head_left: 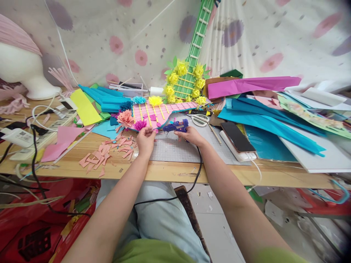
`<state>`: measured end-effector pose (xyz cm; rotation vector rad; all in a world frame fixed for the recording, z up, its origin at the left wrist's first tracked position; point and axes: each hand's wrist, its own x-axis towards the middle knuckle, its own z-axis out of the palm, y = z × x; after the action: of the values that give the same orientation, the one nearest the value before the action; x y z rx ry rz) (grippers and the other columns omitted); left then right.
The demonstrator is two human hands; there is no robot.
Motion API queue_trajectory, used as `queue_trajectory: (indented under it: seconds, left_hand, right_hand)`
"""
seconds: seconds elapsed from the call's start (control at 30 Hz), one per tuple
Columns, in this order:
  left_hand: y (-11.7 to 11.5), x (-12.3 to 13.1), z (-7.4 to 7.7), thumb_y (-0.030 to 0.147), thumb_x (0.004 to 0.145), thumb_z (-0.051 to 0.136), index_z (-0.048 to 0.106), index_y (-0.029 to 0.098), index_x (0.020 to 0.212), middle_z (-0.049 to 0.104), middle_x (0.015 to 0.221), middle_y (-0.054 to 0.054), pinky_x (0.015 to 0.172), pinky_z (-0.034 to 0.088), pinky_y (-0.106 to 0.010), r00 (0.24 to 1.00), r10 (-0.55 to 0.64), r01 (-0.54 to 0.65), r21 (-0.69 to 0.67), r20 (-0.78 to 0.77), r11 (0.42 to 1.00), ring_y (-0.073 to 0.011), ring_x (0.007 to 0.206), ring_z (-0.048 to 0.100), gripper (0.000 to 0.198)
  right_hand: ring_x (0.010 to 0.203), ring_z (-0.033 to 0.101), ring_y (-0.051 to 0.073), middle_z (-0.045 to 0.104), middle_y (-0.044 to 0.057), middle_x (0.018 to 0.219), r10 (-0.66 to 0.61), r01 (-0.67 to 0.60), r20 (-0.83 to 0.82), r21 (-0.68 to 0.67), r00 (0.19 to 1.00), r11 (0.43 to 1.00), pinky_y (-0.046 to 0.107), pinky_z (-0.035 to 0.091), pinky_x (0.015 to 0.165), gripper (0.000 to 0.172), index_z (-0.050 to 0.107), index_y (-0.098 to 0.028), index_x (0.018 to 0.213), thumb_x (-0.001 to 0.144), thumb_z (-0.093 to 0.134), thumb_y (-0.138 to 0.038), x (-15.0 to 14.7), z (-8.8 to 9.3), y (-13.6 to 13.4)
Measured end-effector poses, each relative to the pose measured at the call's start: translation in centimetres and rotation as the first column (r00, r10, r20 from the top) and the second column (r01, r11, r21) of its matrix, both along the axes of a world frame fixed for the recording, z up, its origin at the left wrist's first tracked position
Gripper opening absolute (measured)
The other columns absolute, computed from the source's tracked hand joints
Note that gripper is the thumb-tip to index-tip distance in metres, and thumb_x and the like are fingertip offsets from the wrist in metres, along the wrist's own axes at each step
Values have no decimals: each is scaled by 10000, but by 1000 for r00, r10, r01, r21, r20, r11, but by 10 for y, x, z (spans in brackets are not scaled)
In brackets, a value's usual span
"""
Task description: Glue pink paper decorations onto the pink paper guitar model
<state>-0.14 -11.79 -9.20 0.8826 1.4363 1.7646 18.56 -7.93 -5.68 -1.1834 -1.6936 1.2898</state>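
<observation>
Flowered sheeting [95,25] hangs behind the wooden table [164,174]. Mid-table lies a pink paper guitar [168,109]. The left hand [146,140] pinches a small piece [155,130], probably paper but too small to be sure, beside the guitar's near edge; the right hand [193,136] has its fingers wrapped round a purple glue gun [176,126], pointing left. A snagged cord [201,160] could jerk its tip into the pinching fingertips.

Can't make out anything within left fingers' [148,133] pinch; too small. Most of grip on dark-blue plastic glue gun [172,126] hidden by right fingers [189,135]. Green paper guitar with yellow flowers [189,77]: cut off at top edge. White rounded mannequin head [19,69]: clipped at left. Can't read print on white plastic adapter [16,137].
</observation>
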Motion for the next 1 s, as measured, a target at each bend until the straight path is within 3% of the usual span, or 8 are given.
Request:
queue_trajectory:
  seconds: [0.3, 0.43, 0.53, 0.67, 0.73, 0.83, 1.0]
  left_hand:
    - [-2, 1, 3, 172, 633, 685, 610, 156, 839, 630, 730, -8, 443, 484, -186, 1000, -8, 8, -1, 14, 1000, -121, 656, 617, 220]
    - [-3, 1, 2, 210, 636, 693, 617, 159, 866, 635, 747, -10, 465, 490, -189, 999, -42, 42, 11, -9, 999, -120, 672, 616, 248]
    - [-3, 1, 2, 226, 635, 687, 612, 163, 873, 641, 764, -17, 463, 488, -195, 994, -106, 107, 27, -18, 994, -144, 715, 634, 257]
    - [-4, 2, 0, 227, 660, 655, 602, 179, 923, 639, 790, -24, 465, 487, -191, 982, -179, 183, 60, -68, 981, -165, 778, 648, 272]
    - [-5, 2, -1, 226, 669, 642, 600, 188, 957, 634, 788, -21, 473, 486, -191, 974, -188, 198, 69, -126, 978, -164, 787, 643, 294]
    - [-6, 2, -2, 209, 674, 628, 592, 195, 991, 628, 783, -15, 469, 476, -190, 961, -179, 198, 72, -208, 978, -152, 760, 622, 319]
    - [-7, 3, -2, 160, 687, 596, 549, 200, 1014, 599, 773, 1, 469, 475, -188, 948, -137, 169, 91, -286, 981, -131, 712, 595, 333]
  right_hand:
    - [428, 437, 87, 559, -15, 522, -31, 29, 60, 31, 998, 999, 252, 367, 417, 396, 572, -193, 650, 581, 754, -537, 5, -1, 2]
    - [475, 443, 102, 518, -17, 495, -158, 146, 82, 138, 984, 980, 258, 390, 461, 426, 573, -194, 617, 610, 701, -600, 16, -7, 12]
    - [532, 499, 136, 531, -6, 516, -360, 340, 68, 202, 931, 918, 290, 442, 547, 419, 590, -195, 629, 658, 643, -609, 28, -15, 26]
    - [731, 626, 227, 654, 74, 707, -597, 547, 160, 270, 786, 792, 372, 484, 730, 387, 638, -171, 745, 685, 644, -554, 40, -27, 42]
    - [836, 647, 273, 685, 124, 824, -630, 564, 253, 290, 734, 773, 405, 477, 792, 427, 651, -153, 841, 689, 647, -552, 42, -31, 47]
    - [921, 645, 319, 689, 168, 935, -613, 531, 366, 307, 700, 790, 427, 469, 814, 502, 643, -141, 945, 704, 627, -581, 41, -33, 47]
    - [971, 625, 300, 668, 149, 1022, -626, 524, 366, 346, 688, 778, 413, 461, 834, 597, 557, -167, 1105, 685, 649, -581, 37, -29, 40]
